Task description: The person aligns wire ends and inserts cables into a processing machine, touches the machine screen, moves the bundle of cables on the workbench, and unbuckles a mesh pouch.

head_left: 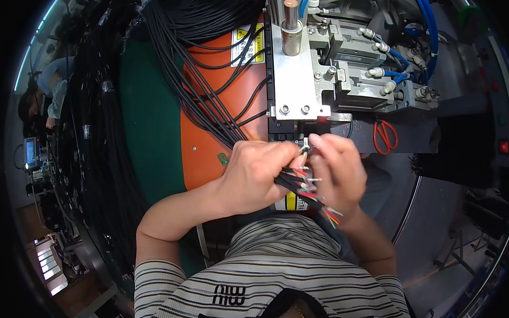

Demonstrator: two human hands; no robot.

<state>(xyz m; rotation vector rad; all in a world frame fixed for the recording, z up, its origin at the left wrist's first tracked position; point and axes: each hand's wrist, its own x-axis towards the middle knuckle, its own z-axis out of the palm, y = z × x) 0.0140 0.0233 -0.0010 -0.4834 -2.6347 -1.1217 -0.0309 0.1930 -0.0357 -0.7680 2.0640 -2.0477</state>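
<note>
The left hand (254, 170) is gripping black cables (287, 181), whose coloured wires (332, 218) are sticking out between both hands, just before the machine (296, 82). The right hand (342, 169) is curling beside a white tip (306, 142), but I cannot tell if its grip is pinching it. If the left grip is loosening, or the cable heap (215, 9) is pulling, the wires could be slipping, bending or tangling.

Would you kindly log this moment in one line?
left hand: closed around black cables | right hand: beside coloured wire ends, grip unclear | machine: ahead | red-handled scissors: at right
</note>
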